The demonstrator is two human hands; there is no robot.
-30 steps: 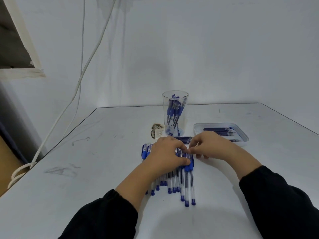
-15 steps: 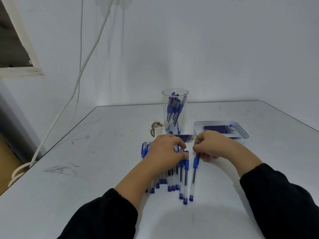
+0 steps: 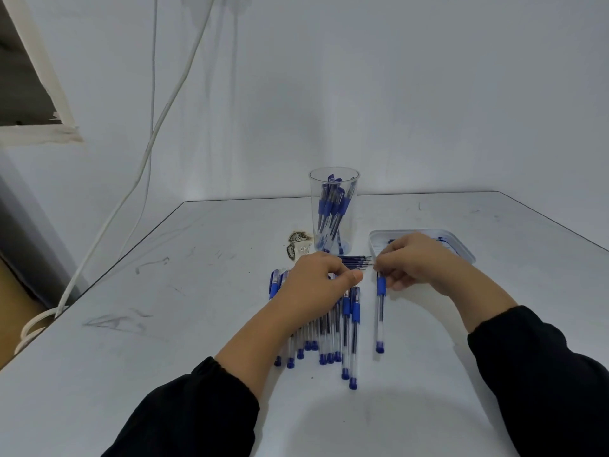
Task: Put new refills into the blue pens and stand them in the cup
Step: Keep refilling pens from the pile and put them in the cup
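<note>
A row of several blue pens (image 3: 333, 338) lies side by side on the white table. My left hand (image 3: 316, 285) rests on their upper ends with curled fingers. My right hand (image 3: 412, 262) pinches the top end of one blue pen (image 3: 380, 315), which lies apart to the right of the row. Behind the hands stands a clear cup (image 3: 333, 209) holding several blue pens upright. A few loose refills (image 3: 357, 259) lie just in front of the cup. A shallow tray (image 3: 461, 249) with more refills sits at the right, partly hidden by my right hand.
A dark stain and small metal bits (image 3: 298, 244) lie left of the cup. White cables (image 3: 148, 153) hang down the wall at the left and coil past the table's left edge. The table's far edge meets the wall.
My right hand has drawn one pen out of the row and moved it to the right, apart from the others. My left hand has stayed on the row.
</note>
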